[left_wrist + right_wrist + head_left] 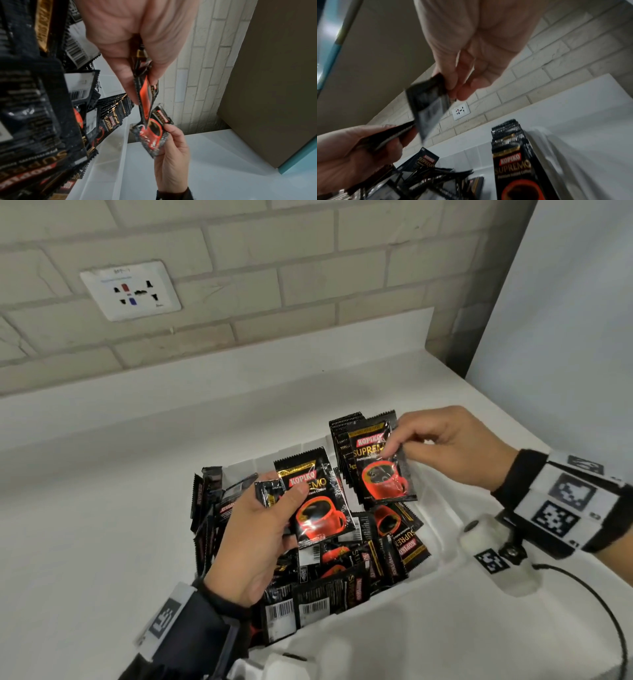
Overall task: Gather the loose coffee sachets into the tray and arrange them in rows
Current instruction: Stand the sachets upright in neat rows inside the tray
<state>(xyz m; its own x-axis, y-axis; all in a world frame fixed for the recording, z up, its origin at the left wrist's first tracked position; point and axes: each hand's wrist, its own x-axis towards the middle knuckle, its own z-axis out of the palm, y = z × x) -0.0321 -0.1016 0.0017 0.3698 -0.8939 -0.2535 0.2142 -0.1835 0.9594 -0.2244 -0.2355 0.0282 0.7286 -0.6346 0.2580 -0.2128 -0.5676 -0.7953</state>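
Observation:
A white tray (442, 510) on the counter holds a jumbled heap of black coffee sachets (346, 577). A row of upright sachets (344, 436) stands in its far right corner, also visible in the right wrist view as the sachet row (510, 148). My left hand (274, 508) hovers over the heap and grips a small stack of sachets (320, 505), thumb on the front one. To its right, my right hand (400, 446) pinches a single sachet (383, 470) by its upper right edge, just in front of the upright row. In the left wrist view the two held packs, the stack (145, 94) and the single sachet (152, 135), nearly touch.
The tray sits on a white countertop (102, 525) against a brick wall with a socket plate (130, 290). A grey panel (565, 320) closes the right side. A white wrist camera mount (493, 556) with a black cable hangs under my right wrist.

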